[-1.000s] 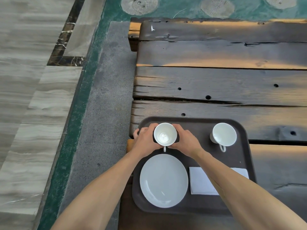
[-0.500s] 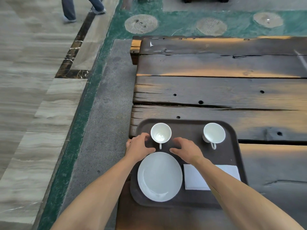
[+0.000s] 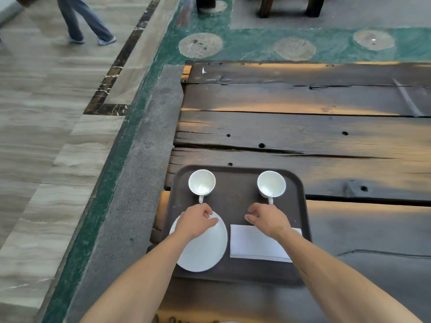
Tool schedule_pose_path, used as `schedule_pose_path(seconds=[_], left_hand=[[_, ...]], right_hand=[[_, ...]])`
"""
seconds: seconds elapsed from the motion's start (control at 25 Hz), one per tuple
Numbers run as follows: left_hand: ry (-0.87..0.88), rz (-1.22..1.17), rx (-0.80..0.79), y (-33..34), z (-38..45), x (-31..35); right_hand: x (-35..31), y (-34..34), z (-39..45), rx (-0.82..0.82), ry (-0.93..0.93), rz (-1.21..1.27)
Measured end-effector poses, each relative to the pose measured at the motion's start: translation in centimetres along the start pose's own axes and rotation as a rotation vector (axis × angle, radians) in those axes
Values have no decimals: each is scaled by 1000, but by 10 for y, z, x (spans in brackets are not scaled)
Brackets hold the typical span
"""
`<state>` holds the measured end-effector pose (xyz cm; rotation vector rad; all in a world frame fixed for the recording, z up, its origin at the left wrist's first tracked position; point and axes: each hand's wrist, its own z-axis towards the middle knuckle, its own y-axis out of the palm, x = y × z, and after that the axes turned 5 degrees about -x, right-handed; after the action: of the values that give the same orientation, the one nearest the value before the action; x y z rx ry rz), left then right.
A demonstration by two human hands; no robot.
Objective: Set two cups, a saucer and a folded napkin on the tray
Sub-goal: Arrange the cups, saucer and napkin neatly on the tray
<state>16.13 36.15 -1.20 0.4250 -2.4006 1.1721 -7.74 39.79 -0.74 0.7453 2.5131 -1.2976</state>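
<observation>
A dark brown tray (image 3: 235,197) lies at the near left corner of the wooden table. Two white cups stand upright at its far side, the left cup (image 3: 202,184) and the right cup (image 3: 271,185), handles toward me. A white saucer (image 3: 206,249) lies at the tray's near left, a folded white napkin (image 3: 250,243) at its near right. My left hand (image 3: 197,220) hovers over the saucer's far edge, fingers loosely curled, holding nothing. My right hand (image 3: 268,217) hovers over the napkin's far edge, just short of the right cup's handle, fingers apart and empty.
The dark plank table (image 3: 303,127) stretches away and to the right. To the left run a grey stone strip and a tiled floor, where a person's legs (image 3: 86,22) walk past at the far left. A wooden bench (image 3: 289,5) stands beyond the table.
Both hands let go of the left cup and drew back toward me, now above the saucer and napkin. The view tilted up, showing more floor and a walking person.
</observation>
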Motion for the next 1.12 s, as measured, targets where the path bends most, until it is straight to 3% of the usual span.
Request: schedule_pose_path(seconds=[0.28,0.6,1.12], left_hand=[[116,17,50,25,21,73],[148,51,58,32,55,108],[268,9,-22,41,102,136]], right_hand=[[64,-32,-8,27,46,-22],[95,-59,16,190,44,-10],[95,-64,64,72,-80,252]])
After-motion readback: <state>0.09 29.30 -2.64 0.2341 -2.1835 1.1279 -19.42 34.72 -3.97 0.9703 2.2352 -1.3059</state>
